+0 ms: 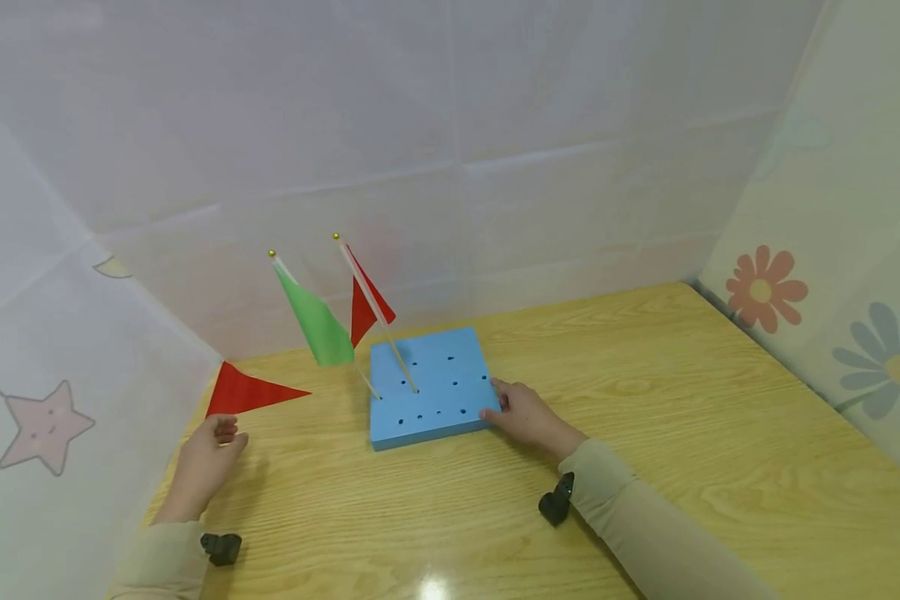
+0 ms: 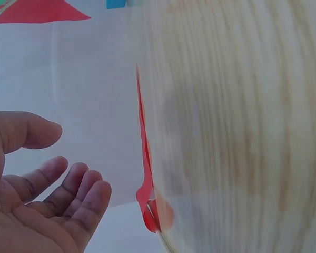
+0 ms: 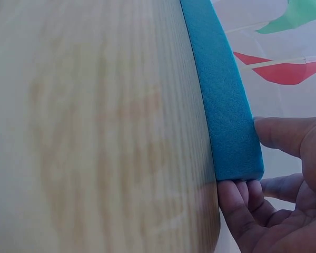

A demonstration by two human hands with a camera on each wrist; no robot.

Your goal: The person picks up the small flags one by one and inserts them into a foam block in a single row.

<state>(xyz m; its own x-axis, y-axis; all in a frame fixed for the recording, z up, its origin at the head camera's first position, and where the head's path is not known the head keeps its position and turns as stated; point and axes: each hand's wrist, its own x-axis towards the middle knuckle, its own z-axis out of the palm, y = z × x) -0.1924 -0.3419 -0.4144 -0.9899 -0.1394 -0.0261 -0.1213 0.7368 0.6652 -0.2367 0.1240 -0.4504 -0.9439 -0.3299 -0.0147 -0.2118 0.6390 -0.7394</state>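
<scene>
A flat blue foam block with rows of small holes lies on the table. Two flags on thin sticks stand tilted in its holes: a green flag and a red pennant, each topped by a gold ball. My right hand grips the block's right side near the front corner. In the right wrist view, the thumb touches its top edge and curled fingers meet its side. Another red pennant lies at the table's left. My left hand hovers beside it, fingers loosely bent and apart from it.
The wood-grain table meets a pale curtain-like wall at the back. Printed sheets with a star and flowers hang along the left and right sides. A small black camera sits at the right wrist.
</scene>
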